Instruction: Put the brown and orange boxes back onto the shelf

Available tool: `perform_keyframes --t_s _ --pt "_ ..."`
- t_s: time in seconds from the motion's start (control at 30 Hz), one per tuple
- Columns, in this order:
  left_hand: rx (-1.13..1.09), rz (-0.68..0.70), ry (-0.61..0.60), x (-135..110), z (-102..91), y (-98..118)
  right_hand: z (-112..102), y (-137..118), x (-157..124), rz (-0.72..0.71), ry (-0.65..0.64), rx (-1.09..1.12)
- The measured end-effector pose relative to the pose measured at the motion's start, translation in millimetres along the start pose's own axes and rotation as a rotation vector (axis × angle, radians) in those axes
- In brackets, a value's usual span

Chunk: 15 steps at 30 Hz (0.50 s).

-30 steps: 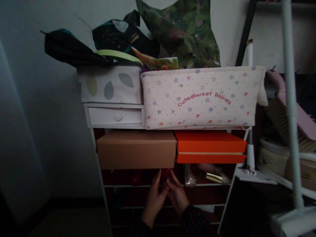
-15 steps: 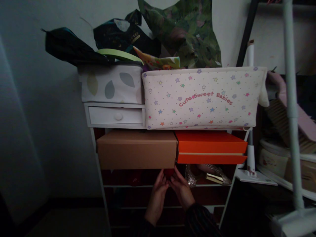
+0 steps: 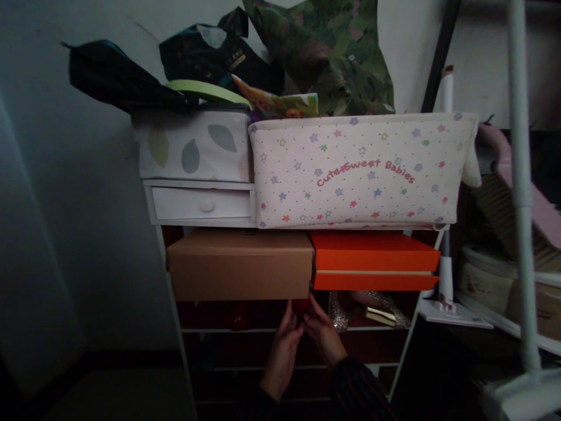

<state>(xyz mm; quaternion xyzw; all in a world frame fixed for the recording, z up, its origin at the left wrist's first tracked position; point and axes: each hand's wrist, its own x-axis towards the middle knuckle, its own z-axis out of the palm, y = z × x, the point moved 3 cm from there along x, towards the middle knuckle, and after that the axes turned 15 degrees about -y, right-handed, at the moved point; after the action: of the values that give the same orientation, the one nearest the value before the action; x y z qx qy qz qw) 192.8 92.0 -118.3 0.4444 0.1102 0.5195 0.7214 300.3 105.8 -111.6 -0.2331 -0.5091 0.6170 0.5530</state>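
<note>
Head camera view, and I am watching from far away. My left hand (image 3: 283,352) and my right hand (image 3: 321,335) are up close together, and a dark striped sleeve (image 3: 356,389) shows at the right wrist. Between the fingertips sits a small dark red thing (image 3: 300,305), just under the front edge of a brown cardboard box (image 3: 240,266). The fingers of both hands touch its sides, but it is so dim that I cannot tell if they are squeezing it tight.

The hands are at a white shoe rack (image 3: 174,310). The brown box sits on it right beside a bright orange box (image 3: 372,260). Just right of my hands, under the orange box, is a sparkly high-heeled shoe (image 3: 337,313).

Up on top is a long cream cloth basket with colored stars (image 3: 350,169) — it says "Cute Sweet Babies" in pink. Next to it is a pale cloth box with gray leaf shapes (image 3: 193,143), over a little white drawer (image 3: 201,204). A pale gray wall (image 3: 79,204) is on the left, and a white pole (image 3: 521,193) stands on the right — the room is quite dark.
</note>
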Motion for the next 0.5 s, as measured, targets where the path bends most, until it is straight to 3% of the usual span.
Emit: perform_keyframes --t_s 0.13,0.23,0.37,0.43,0.5 --pt "0.201 -0.017 -0.009 -1.9 1.1 4.4 2.7 -0.2 0.6 -0.050 0.013 -0.175" --pt "0.364 0.011 0.082 -5.3 -0.3 11.9 7.7 -4.9 -5.4 -0.121 0.128 -0.342" --pt "0.594 0.153 0.411 -18.4 -10.7 36.6 26.7 -15.3 -19.0 -0.190 0.291 -0.862" --pt "0.677 0.249 0.639 -29.8 -21.1 52.7 39.7 -13.0 -20.9 -0.196 0.229 -1.028" --pt "0.707 0.323 0.860 -42.1 -34.8 66.1 50.5 -3.1 -19.1 -0.181 0.119 -1.042"
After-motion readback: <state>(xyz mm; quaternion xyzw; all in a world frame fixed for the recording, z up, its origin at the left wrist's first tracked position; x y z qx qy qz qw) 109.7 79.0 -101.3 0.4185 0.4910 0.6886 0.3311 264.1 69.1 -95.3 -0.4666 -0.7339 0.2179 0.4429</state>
